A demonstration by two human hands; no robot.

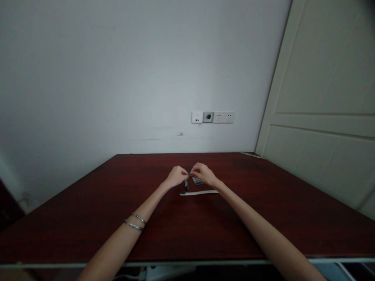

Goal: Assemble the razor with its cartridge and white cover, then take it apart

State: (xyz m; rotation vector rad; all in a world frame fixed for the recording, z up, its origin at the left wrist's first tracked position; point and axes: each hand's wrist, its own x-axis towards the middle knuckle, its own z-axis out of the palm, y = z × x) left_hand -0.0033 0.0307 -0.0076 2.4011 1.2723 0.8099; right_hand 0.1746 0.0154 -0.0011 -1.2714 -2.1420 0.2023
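Over the table's middle, my left hand [176,176] and my right hand [203,174] meet fingertip to fingertip. Both pinch a small green piece [190,175], too small to make out its kind. Under my left fingertips is a short, narrow dark and white object [186,184]; whether the hand touches it I cannot tell. A small clear packet with printing [197,180] lies beneath my right hand, partly covered by it. Nearer to me lies a toothbrush [200,192], white-handled with a dark head at its left end; its right end passes behind my right forearm.
The dark red wooden table [88,210] reaches back to a white wall [131,78] with a row of sockets [223,117]. A thin pale strip [252,155] lies at the far right corner. A cream panelled door [319,97] stands along the right side.
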